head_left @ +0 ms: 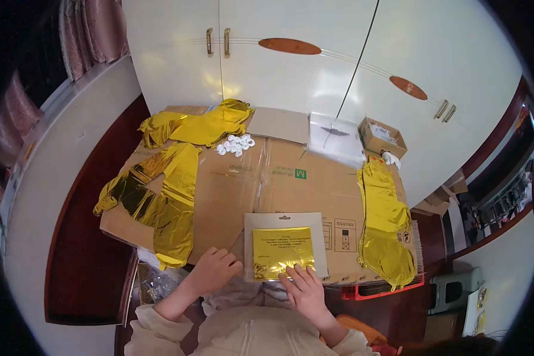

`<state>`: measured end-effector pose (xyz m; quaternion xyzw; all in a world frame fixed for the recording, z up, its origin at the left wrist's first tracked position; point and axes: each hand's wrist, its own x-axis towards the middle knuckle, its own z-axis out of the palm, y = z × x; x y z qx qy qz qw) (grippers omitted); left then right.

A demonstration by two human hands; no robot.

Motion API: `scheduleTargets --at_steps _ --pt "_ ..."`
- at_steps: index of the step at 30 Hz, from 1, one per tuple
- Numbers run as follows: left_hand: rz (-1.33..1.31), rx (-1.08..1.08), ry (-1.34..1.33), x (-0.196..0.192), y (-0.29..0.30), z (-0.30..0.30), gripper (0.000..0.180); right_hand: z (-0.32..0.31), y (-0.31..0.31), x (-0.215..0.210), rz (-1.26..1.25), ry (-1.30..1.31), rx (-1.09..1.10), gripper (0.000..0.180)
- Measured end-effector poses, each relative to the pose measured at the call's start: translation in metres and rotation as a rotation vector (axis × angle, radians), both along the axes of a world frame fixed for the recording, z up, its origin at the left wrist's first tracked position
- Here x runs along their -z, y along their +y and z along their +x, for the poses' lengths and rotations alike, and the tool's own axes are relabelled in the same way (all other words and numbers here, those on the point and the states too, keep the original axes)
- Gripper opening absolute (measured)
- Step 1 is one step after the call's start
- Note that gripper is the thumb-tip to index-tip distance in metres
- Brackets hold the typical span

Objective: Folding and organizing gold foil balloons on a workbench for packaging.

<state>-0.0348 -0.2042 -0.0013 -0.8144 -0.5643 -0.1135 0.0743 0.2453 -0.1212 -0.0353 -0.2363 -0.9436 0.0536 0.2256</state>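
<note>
My right hand (305,291) lies with its fingers spread flat on the lower right edge of a folded gold foil balloon (282,252). This balloon has dark print and sits over a pale backing card (315,237) with a hanging slot at its top, close to the near table edge. To the left of the card, my left hand (216,270) has its fingers curled inward by the edge. Whatever its fingers may hold is hidden. Flat, deflated gold foil balloons lie around: one at left (175,202), another at the far left (219,124), a third at right (385,222).
Brown cardboard (225,196) covers the table. Along the back are several small white rolls (236,144), a grey-brown card (279,124), clear plastic bags (336,139) and a small open box (382,136). White cabinets (291,77) stand behind; a grey stool (457,291) is at lower right.
</note>
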Motion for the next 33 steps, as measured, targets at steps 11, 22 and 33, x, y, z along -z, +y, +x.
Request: scheduleTargets --at_steps 11,22,33 --pt "-0.042 -0.613 -0.644 -0.004 0.002 -0.025 0.03 -0.003 -0.003 -0.003 -0.004 -0.032 0.034 0.046" --pt "-0.604 -0.591 -1.294 0.055 -0.038 0.058 0.042 0.002 -0.023 -0.003 0.157 0.011 -0.019 0.031" --pt "-0.222 -0.194 -1.346 0.032 -0.024 0.038 0.015 0.026 0.019 -0.026 -0.546 0.846 0.329 0.061"
